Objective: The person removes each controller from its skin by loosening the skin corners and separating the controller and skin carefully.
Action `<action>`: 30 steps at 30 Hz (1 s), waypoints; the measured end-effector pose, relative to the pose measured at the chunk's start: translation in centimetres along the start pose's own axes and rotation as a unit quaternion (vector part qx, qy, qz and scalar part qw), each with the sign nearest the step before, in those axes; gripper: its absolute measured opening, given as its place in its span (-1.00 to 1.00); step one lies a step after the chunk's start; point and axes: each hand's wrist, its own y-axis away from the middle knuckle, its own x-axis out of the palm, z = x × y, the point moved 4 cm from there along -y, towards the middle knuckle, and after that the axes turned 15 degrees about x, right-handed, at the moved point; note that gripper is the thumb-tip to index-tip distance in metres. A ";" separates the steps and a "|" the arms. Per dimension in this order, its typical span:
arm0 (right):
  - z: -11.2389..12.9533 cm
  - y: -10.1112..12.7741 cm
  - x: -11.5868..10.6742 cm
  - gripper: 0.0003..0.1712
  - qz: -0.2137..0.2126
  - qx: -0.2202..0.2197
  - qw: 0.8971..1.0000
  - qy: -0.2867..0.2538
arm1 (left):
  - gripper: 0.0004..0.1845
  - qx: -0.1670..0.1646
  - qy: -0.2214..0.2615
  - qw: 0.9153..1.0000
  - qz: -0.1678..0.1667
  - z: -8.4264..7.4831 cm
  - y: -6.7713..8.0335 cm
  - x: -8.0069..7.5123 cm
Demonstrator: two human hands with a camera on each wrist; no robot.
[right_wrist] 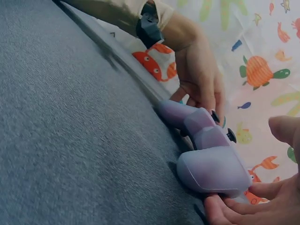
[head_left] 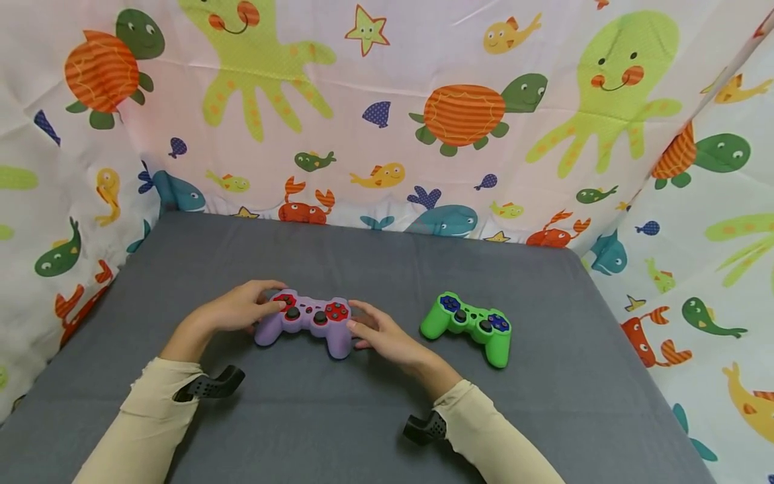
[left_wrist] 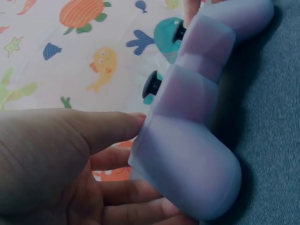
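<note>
A lilac controller (head_left: 308, 314) is sitting on or just over a grey cloth (head_left: 302, 417), which of the two one cannot tell, its red button areas and black sticks facing up. At the controller's left end, the person's left hand (head_left: 238, 309) is pinching the handle, the thumb pressing at the top edge and the fingers reaching beneath. At the controller's right end, the right hand (head_left: 387, 336) is touching the other handle with its fingertips, loosely spread, the thumb standing apart in the right wrist view. A green controller (head_left: 473, 323) is lying well to the lilac controller's right, past the right hand. Beyond the lilac controller, a curtain (head_left: 387, 74) printed with sea animals is hanging.
</note>
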 end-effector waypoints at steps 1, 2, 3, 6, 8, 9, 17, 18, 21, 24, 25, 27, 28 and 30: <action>0.1 0.0 0.0 -0.33 0.000 -0.003 1.000 -0.005 | -0.40 0.001 0.002 1.000 -0.002 -0.1 0.0 -0.1; 0.2 0.0 0.0 -0.34 -0.001 -0.007 1.000 -0.010 | -0.39 0.003 0.006 1.000 -0.004 -0.3 0.0 -0.1; 0.4 0.1 0.0 -0.35 -0.005 -0.014 1.000 -0.012 | -0.38 0.004 0.009 1.000 -0.008 -0.4 0.0 -0.2; 0.8 0.3 -0.4 -0.38 -0.030 -0.042 0.999 -0.014 | -0.36 0.012 0.031 0.999 -0.022 -0.9 -0.1 -0.1; 0.9 0.6 -0.7 -0.41 -0.051 -0.060 0.997 -0.012 | -0.34 0.022 0.048 0.998 -0.036 -1.1 -0.3 0.1; 1.0 0.7 -0.9 -0.42 -0.061 -0.068 0.996 -0.012 | -0.34 0.026 0.055 0.997 -0.041 -1.2 -0.3 0.2; 1.4 0.7 -1.6 -0.53 -0.111 -0.102 0.986 -0.071 | -0.33 0.037 0.091 0.993 -0.059 -1.7 -0.6 0.8; 1.4 0.6 -1.7 -0.55 -0.117 -0.102 0.985 -0.078 | -0.34 0.038 0.095 0.993 -0.062 -1.8 -0.6 0.9; 1.3 0.5 -1.8 -0.59 -0.132 -0.103 0.982 -0.093 | -0.36 0.041 0.101 0.991 -0.072 -2.0 -0.7 1.0; 1.3 0.4 -2.0 -0.64 -0.143 -0.111 0.978 -0.108 | -0.38 0.058 0.097 0.991 -0.076 -2.1 -0.9 1.3; 1.2 0.3 -2.0 -0.66 -0.148 -0.114 0.976 -0.111 | -0.38 0.067 0.095 0.990 -0.075 -2.2 -0.9 1.4; 1.0 0.3 -2.1 -0.69 -0.157 -0.118 0.974 -0.116 | -0.39 0.085 0.085 0.990 -0.073 -2.4 -1.1 1.6; 0.9 0.3 -2.2 -0.70 -0.160 -0.119 0.973 -0.117 | -0.39 0.091 0.080 0.990 -0.072 -2.4 -1.1 1.7; 0.7 0.3 -2.3 -0.71 -0.165 -0.117 0.973 -0.115 | -0.40 0.098 0.069 0.990 -0.067 -2.5 -1.2 1.8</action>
